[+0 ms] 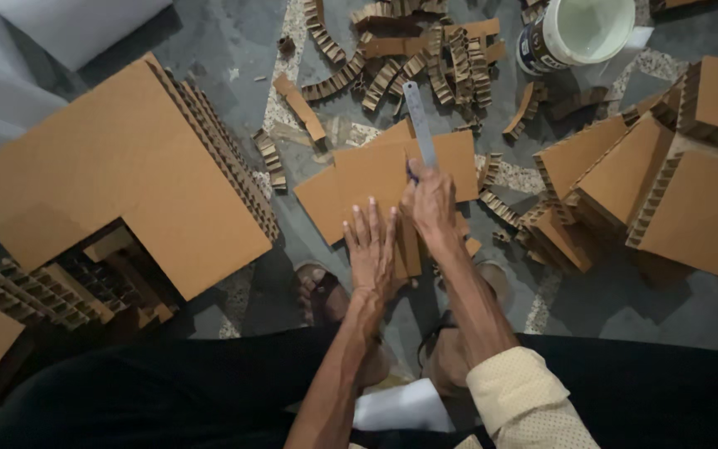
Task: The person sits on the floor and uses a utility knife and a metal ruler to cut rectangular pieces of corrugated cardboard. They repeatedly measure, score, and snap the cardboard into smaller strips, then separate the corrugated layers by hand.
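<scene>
From the head camera, looking straight down at the floor (234,41), the person works over a flat cardboard sheet (367,179) lying in front of their feet. The left hand (370,245) lies flat with fingers spread, pressing the near edge of that sheet down. The right hand (430,204) is closed around a blue pen (410,172) and rests against a metal ruler (419,125) that runs away across the sheet. A large honeycomb cardboard panel (118,166) lies well to the left, stacked cardboard blocks (666,166) to the right. Beyond the ruler sits a heap of honeycomb offcut strips (409,58), and a white bucket (579,29) stands near the top right.
</scene>
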